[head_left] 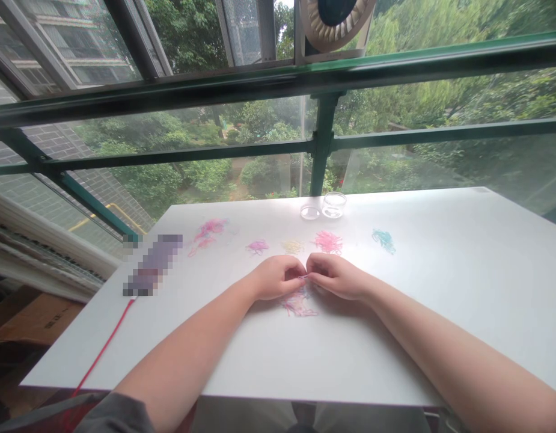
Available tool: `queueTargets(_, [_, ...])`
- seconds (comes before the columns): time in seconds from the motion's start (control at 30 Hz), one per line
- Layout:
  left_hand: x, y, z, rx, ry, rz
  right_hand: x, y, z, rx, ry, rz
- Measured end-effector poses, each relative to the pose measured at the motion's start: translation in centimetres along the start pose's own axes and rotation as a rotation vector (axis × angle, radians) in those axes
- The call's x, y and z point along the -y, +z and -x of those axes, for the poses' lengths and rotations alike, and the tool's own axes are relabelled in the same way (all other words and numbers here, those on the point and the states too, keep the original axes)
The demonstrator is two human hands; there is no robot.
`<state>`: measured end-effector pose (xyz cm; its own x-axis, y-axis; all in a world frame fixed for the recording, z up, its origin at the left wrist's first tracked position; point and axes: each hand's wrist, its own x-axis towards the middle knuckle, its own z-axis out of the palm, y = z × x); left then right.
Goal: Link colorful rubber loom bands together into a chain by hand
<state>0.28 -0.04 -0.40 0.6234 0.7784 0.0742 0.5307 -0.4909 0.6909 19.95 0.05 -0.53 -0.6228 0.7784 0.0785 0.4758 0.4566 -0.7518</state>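
Observation:
My left hand (278, 276) and my right hand (336, 275) rest together on the white table (395, 337), fingertips meeting in a pinch over a mixed pile of small thin rubber bands (300, 305). Both hands look closed on a tiny band between them, too small to name surely. Beyond the hands lie sorted heaps of bands: a pink one (328, 242), a yellow one (293, 246), a purple one (258, 246), a magenta one (209, 231) and a teal one (384, 239).
A clear round container (334, 204) and its lid (310, 211) stand at the table's far edge by the window. A blurred dark object (152, 264) with a red cord (101, 352) lies at the left. Cardboard boxes (32, 319) sit left of the table.

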Motion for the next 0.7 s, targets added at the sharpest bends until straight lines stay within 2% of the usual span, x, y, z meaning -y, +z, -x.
queueTargets(0.7, [0.01, 0.00, -0.10, -0.001, 0.015, -0.003, -0.17, 0.11, 0.04, 0.002, -0.002, -0.004])
